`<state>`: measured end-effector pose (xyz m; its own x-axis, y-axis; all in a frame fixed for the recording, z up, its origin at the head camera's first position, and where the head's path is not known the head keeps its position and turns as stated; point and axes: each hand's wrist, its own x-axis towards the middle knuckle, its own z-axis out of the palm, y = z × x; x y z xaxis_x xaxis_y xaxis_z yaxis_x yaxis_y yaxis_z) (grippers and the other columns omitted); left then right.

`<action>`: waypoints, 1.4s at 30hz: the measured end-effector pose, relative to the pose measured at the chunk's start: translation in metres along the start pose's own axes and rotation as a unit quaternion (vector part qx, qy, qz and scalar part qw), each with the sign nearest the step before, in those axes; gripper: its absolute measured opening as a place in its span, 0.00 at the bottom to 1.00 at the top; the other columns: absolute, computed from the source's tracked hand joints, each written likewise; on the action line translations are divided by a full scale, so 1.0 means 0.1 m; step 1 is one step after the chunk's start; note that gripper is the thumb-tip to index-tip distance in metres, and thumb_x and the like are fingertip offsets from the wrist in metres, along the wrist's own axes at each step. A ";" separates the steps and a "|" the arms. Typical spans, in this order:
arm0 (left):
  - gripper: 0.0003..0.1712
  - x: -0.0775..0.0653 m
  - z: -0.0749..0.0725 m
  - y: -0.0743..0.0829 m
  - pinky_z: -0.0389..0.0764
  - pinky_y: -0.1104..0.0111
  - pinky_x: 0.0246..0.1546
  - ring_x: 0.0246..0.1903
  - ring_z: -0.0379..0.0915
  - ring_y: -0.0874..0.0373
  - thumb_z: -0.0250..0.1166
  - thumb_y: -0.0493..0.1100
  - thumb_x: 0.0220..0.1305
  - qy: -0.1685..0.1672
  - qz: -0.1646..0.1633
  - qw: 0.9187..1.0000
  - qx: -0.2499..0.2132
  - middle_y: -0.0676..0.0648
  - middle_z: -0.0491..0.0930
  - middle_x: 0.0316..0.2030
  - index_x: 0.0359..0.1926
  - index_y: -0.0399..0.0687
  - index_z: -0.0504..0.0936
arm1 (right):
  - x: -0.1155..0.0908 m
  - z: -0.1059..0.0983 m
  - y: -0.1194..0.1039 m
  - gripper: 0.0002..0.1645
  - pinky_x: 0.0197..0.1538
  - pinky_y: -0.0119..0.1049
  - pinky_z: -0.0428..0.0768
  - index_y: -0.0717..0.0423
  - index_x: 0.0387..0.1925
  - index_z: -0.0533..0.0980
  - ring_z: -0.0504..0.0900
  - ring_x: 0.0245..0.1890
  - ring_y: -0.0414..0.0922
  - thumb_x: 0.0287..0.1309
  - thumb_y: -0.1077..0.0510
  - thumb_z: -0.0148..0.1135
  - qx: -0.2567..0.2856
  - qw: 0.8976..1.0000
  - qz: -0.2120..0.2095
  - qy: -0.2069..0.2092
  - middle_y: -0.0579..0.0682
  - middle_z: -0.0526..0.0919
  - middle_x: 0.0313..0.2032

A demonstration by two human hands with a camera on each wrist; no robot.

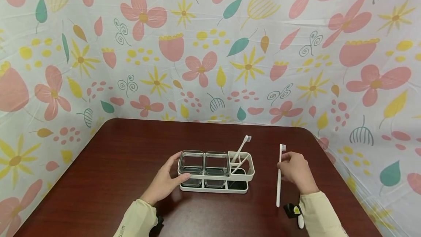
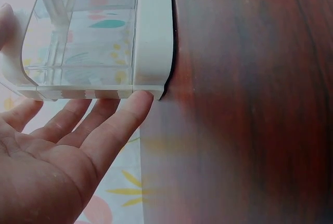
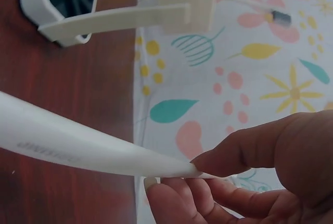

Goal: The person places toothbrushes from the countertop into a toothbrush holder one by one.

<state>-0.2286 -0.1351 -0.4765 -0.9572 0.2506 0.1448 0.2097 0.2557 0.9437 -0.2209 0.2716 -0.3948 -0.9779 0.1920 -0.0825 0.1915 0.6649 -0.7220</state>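
Observation:
A white toothbrush holder stands on the table, with two clear cups in its left and middle places. In its right section a white toothbrush leans to the right, bristles up. My left hand grips the holder's left end, thumb at the front rim and the other fingers at the end; the left wrist view shows fingertips against the end wall. To the right of the holder, my right hand pinches a second white toothbrush near its neck, head up and handle toward me.
The dark red-brown wooden table has a rounded far edge. Behind and along its sides hangs a white cloth printed with flowers and leaves. A dark strap piece sits at the right wrist by the sleeve.

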 end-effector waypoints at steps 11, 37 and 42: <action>0.46 0.02 0.00 0.01 0.78 0.58 0.47 0.55 0.75 0.43 0.75 0.46 0.59 0.005 -0.002 1.000 0.009 0.38 0.73 0.60 0.73 0.61 0.61 | -0.05 -0.07 -0.18 0.23 0.30 0.42 0.83 0.76 0.55 0.68 0.85 0.24 0.50 0.62 0.65 0.56 0.036 0.999 -0.029 0.026 0.64 0.79 0.37; 0.46 0.00 0.00 0.01 0.77 0.58 0.48 0.53 0.76 0.46 0.75 0.46 0.59 0.006 -0.005 1.000 0.009 0.40 0.74 0.58 0.73 0.61 0.61 | -0.15 -0.12 -0.47 0.17 0.34 0.42 0.84 0.74 0.51 0.69 0.83 0.28 0.45 0.65 0.65 0.57 0.158 0.986 -0.060 0.005 0.59 0.80 0.37; 0.45 0.00 0.00 0.00 0.77 0.58 0.48 0.53 0.76 0.46 0.75 0.45 0.59 0.006 -0.004 1.000 0.006 0.39 0.74 0.58 0.73 0.62 0.61 | -0.15 -0.12 -0.49 0.16 0.34 0.40 0.84 0.74 0.51 0.69 0.84 0.28 0.43 0.66 0.66 0.57 0.179 0.982 -0.061 0.008 0.57 0.81 0.36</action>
<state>-0.2287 -0.1348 -0.4761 -0.9613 0.2365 0.1413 0.2045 0.2690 0.9412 -0.2147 0.2448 -0.3499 -0.9898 0.1396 0.0278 0.0289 0.3885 -0.9210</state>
